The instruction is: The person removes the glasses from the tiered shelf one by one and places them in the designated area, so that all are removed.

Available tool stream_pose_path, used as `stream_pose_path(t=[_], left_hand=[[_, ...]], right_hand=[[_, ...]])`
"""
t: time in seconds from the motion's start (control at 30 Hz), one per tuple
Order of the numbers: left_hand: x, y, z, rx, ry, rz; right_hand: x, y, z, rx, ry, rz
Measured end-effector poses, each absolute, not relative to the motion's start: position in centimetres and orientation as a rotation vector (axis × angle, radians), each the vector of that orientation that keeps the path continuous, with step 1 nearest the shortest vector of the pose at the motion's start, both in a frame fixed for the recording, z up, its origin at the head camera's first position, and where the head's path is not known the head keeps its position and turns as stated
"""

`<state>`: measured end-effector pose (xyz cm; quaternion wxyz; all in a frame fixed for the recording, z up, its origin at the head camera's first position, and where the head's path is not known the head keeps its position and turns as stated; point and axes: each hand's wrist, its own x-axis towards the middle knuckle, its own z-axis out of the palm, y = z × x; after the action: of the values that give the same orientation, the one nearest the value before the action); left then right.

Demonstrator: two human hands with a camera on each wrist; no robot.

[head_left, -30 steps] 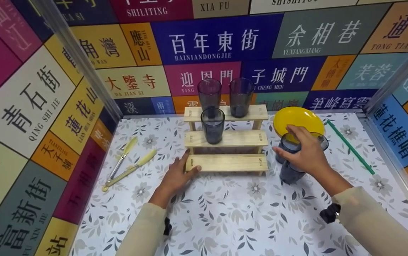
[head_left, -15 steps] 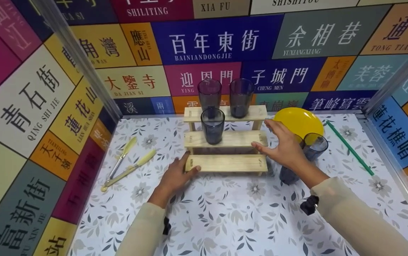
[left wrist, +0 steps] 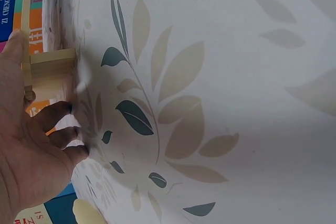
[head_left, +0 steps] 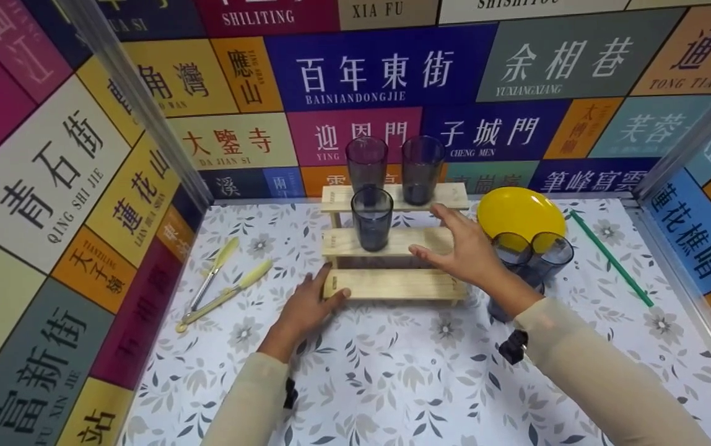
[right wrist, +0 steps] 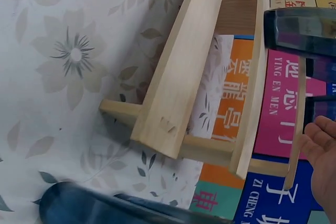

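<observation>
A three-step wooden stand (head_left: 392, 284) is on the table. Two dark glasses (head_left: 422, 170) stand on its top step; a third glass (head_left: 372, 220) is on the left of the middle step. My left hand (head_left: 306, 310) grips the left end of the bottom step, the thumb over its front. In the left wrist view, some fingers (left wrist: 63, 137) of this hand lie beside the wood. My right hand (head_left: 470, 248) is spread and holds nothing, in front of the stand's right end. Three more dark glasses (head_left: 552, 253) crowd together right of it, partly hidden by my forearm.
Behind the right-hand glasses lies a yellow plate (head_left: 521, 210). A green stick (head_left: 609, 255) is at the far right. Tongs (head_left: 222, 297) with pale yellow tips lie spread on the left. A wall (head_left: 380, 68) with printed signs stands close behind the stand.
My right hand has moved left, away from above the right-hand glasses, to the stand's right end. The left hand has stayed in place, and the glasses look unmoved.
</observation>
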<state>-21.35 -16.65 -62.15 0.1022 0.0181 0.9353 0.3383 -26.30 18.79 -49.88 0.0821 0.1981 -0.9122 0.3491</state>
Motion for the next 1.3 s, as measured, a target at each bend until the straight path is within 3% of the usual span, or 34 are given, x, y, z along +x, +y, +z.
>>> stream_pose_path(t=[0.97, 1.3], left_hand=[[-21.3, -16.4, -62.7, -0.026, 2.729, 1.062], [-21.4, -16.6, -63.0, -0.006, 2.75, 1.036]], right_hand=[[-29.5, 10.1, -49.5, 0.629, -2.604, 1.22], [-29.5, 8.5, -49.7, 0.513, -2.561, 1.396]])
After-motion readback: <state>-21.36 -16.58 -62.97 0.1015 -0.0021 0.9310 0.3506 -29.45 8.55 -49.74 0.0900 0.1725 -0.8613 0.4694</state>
